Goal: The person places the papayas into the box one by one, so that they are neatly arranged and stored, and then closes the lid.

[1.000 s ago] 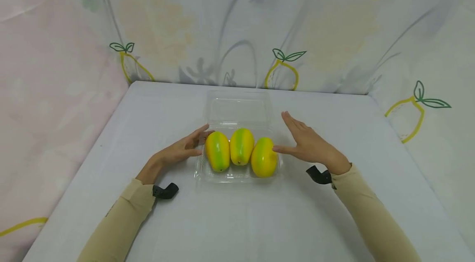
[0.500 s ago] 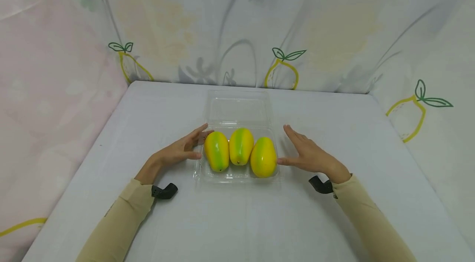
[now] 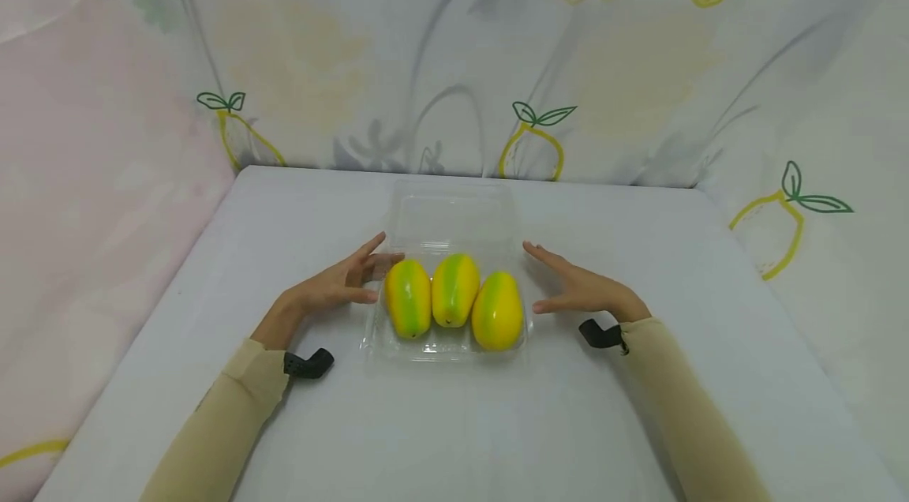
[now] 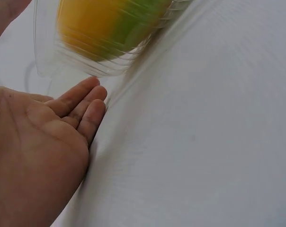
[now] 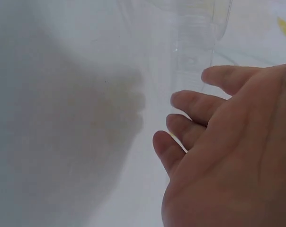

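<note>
Three glossy yellow papaya-like fruits with green stripes, the left one (image 3: 408, 298), the middle one (image 3: 456, 290) and the right one (image 3: 497, 311), sit side by side in a clear plastic clamshell box (image 3: 433, 356). Its lid (image 3: 454, 219) lies folded back flat, away from the person. My left hand (image 3: 330, 287) is at the box's left side, fingers extended and thumb apart; in the left wrist view the fingertips (image 4: 99, 90) are right by the ribbed wall. To the right of the box, my right hand (image 3: 585, 286) has its fingers spread and relaxed, holding nothing.
The box stands on a white-covered table (image 3: 440, 439) with a cloth backdrop (image 3: 398, 52) printed with lemons along its far edge. A black wrist mount (image 3: 310, 364) juts from the left sleeve, another mount (image 3: 600, 334) from the right sleeve.
My right hand has come down and turned; its thumb, which overlapped the right fruit, is now beside the box. The left hand stays nearly in place. The whole head view has shifted slightly.
</note>
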A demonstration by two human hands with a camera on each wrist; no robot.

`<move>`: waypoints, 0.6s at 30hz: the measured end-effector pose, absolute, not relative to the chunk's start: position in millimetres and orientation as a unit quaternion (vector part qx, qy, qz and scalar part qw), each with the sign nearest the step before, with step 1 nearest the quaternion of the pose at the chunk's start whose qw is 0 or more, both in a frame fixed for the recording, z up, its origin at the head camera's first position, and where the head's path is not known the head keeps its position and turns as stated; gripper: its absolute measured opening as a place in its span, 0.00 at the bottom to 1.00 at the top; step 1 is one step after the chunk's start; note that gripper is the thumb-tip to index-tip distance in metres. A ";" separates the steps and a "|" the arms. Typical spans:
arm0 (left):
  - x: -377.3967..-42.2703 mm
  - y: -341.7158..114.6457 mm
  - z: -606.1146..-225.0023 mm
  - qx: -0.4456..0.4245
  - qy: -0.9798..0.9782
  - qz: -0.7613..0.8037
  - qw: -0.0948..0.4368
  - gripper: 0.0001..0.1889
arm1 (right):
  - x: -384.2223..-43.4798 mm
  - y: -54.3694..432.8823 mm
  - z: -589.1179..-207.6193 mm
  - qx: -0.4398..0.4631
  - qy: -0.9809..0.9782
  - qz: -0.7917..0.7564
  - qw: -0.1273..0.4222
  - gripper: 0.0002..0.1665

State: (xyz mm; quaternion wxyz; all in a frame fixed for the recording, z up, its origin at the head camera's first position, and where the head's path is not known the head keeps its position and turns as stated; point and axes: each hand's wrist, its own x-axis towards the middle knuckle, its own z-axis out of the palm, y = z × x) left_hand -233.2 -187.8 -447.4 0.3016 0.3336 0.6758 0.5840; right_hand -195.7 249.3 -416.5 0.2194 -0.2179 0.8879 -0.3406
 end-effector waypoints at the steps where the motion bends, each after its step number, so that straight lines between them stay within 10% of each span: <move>1: -233.8 -188.2 -448.4 0.335 0.671 0.589 0.301 0.53 | -199.0 247.0 -419.3 -0.219 0.883 -0.349 0.224 0.63; 18: -233.7 -187.9 -456.9 0.339 0.638 0.620 0.306 0.55 | -207.8 240.1 -445.6 -0.256 0.825 -0.446 0.235 0.64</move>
